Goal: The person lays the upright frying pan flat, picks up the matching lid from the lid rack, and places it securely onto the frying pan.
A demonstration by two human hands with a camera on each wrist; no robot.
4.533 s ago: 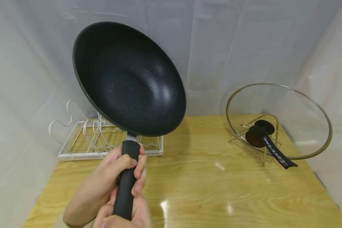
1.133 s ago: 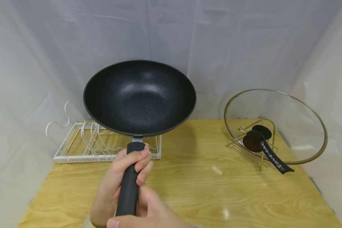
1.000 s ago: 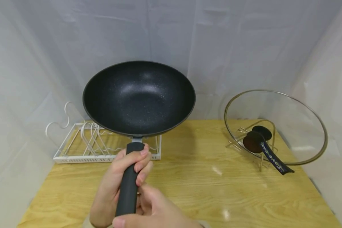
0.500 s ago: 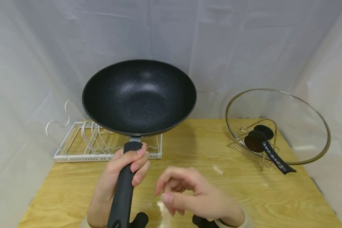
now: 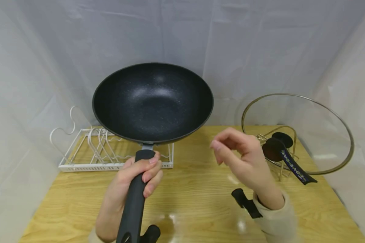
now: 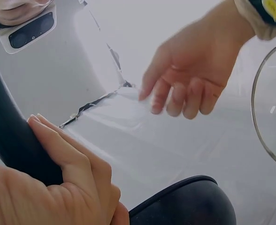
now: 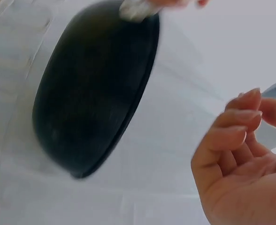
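My left hand (image 5: 135,184) grips the black handle (image 5: 134,206) of a deep frying pan (image 5: 153,104), fingers and thumb wrapped round it. The pan hangs above the table, its dark speckled inside tilted towards me. To its right, my right hand (image 5: 241,160) is in the air with loosely bent fingers and nothing in them. It is nearest to a glass lid (image 5: 316,135) with a metal rim, which leans on a gold wire stand (image 5: 294,135). The lid's black handle (image 5: 295,167) bears lettering. In the right wrist view the pan's dark underside (image 7: 91,89) shows.
A white wire rack (image 5: 88,167) stands at the back left of the wooden table (image 5: 200,209), partly behind the pan. Pale sheeting (image 5: 246,50) encloses the back and both sides. Black straps or mounts (image 5: 246,202) stick out by the wrists.
My right hand has let go of the pan's handle and moved right and forward, towards the lid. Earlier the pan was raised higher and tilted; it came down and levelled out, my left hand still gripping it.
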